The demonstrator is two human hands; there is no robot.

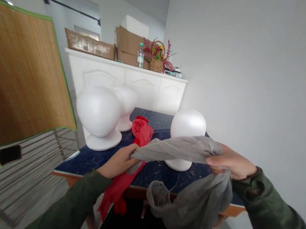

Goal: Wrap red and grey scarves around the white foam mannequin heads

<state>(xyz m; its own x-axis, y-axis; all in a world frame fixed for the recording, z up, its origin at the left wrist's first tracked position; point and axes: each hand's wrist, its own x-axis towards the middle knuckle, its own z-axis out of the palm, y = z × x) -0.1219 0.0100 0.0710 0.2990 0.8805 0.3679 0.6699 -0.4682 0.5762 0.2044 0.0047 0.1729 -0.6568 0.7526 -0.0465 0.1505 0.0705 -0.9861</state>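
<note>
A thin grey scarf is stretched between my two hands above the table's front part. My left hand is closed round one end of the taut stretch. At the other end my right hand grips it, and the rest of the cloth hangs in loose folds below that hand. Just behind the scarf stands a white foam head, its middle covered by the cloth. A red scarf lies bunched on the table, passes behind my left hand and droops over the front edge.
Two more white foam heads, a near one and a farther one, stand on the left of the dark blue table. A metal rack with a bamboo mat is at left. Behind is a white cabinet bearing boxes, a bottle and a flower basket.
</note>
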